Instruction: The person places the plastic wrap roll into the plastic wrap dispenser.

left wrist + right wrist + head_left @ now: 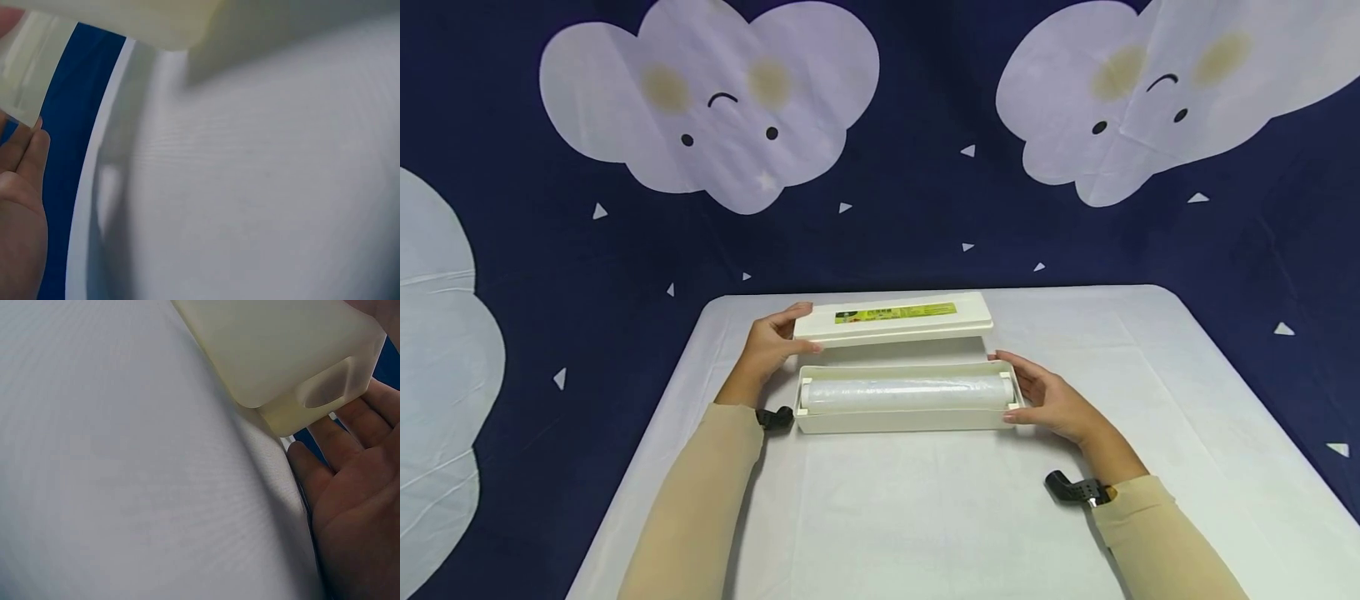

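Observation:
A long cream-white box (902, 422) lies across the table, its open top showing a roll of clear plastic wrap (906, 393). My right hand (1056, 407) grips the box's right end, thumb at the front corner and fingers at the back. Behind the box, the matching lid (895, 330) with a yellow-green label is held by its left end in my left hand (767, 346), apart from the box. In the left wrist view, the lid (37, 62) is seen from its inner side, above my fingers. The right wrist view shows the box's end (337, 387) with an oval recess.
A white cloth covers the table (910, 517). Beyond its back edge hangs a dark blue curtain (917, 167) printed with white clouds and small triangles. Black straps with small devices (1071, 487) sit at both wrists.

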`<state>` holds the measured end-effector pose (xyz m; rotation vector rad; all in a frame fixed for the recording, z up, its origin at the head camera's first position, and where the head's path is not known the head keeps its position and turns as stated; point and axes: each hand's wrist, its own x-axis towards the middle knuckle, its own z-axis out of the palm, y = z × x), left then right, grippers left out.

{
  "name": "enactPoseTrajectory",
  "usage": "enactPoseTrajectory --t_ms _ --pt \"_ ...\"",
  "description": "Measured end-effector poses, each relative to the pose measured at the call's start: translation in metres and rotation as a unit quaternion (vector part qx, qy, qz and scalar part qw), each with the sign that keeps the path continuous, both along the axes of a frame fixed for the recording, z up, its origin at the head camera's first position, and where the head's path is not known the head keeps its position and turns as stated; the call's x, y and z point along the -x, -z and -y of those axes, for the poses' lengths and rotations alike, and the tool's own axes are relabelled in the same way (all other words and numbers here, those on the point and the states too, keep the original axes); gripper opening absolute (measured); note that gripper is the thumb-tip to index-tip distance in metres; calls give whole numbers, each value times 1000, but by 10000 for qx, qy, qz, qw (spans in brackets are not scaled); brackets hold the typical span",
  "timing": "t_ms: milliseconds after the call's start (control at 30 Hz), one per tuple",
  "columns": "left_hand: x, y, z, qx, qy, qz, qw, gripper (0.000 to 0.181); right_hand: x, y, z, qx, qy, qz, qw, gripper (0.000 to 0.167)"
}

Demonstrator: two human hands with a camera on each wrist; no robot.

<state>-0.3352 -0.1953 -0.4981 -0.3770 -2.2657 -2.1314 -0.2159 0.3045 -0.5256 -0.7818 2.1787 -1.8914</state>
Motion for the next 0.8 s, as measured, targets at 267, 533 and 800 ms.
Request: enactPoseTrajectory --t_ms 267,533,800 --pt "-13 -12 -1 209 -79 -175 9996 78 -1 -2 0 31 9 75 10000 102" --pt "-19 -19 -1 81 2 -267 9996 77 0 -2 0 10 10 5 10000 101" --pt "-26 -21 0 55 52 -401 9992 75 -2 -4 1 -30 54 72 10000 101"
